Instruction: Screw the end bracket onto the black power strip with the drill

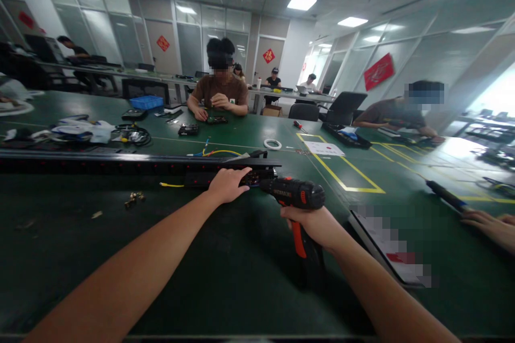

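Note:
A long black metal housing [120, 163], with small red marks along its side, lies across the green table. My left hand [227, 185] grips it near its right end, thumb on the near side and index finger over the top; the other fingers are partly hidden. My right hand [316, 222] is wrapped round the handle of a black and orange cordless drill [300, 193]. The drill points left, its nose at the housing's right end beside my left fingertips. The bit and what it touches cannot be made out. A yellow-ended cable [172, 185] sticks out beside the housing.
Small brass-coloured parts [134, 199] lie left of my left forearm. Behind the housing are a tape roll [272, 144], cables [132, 134] and a blue basket [147, 102]. A tablet-like panel [386, 246] lies right. A co-worker's hand [488, 225] holds a black-handled tool [446, 196].

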`<state>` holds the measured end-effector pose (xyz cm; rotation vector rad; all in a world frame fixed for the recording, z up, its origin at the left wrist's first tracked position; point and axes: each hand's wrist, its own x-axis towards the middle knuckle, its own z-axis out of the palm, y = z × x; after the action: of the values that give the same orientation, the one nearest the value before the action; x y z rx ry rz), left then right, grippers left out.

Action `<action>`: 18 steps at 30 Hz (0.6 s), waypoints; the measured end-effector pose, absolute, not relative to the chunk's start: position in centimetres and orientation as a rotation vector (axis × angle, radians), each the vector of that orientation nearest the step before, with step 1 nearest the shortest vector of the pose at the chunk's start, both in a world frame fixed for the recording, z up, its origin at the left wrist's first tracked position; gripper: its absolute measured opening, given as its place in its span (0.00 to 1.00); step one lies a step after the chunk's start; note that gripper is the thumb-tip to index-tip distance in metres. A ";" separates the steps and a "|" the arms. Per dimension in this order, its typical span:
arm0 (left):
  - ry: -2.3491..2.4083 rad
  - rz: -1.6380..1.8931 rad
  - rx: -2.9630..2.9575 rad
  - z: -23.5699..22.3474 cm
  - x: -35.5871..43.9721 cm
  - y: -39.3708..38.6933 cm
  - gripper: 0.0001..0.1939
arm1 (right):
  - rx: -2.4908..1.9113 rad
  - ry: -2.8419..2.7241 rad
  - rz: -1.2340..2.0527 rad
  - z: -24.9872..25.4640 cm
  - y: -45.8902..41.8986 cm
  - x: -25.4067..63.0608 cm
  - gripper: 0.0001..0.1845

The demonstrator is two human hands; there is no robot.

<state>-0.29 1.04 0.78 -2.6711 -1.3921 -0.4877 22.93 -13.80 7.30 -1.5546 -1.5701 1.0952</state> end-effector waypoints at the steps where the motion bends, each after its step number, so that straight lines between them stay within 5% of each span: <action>1: -1.396 -0.487 -2.674 0.8 -0.3 1.0 0.34 | -1.557 -1.567 1.105 7.3 -13.8 22.9 0.10; 18: -1.400 -0.478 -2.676 0.8 -0.3 1.1 0.34 | -1.580 -1.469 1.145 7.8 -13.9 22.8 0.09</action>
<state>-0.31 1.06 0.79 -2.6756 -1.4000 -0.4776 22.84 -13.89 7.84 -1.5796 -1.4688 1.1447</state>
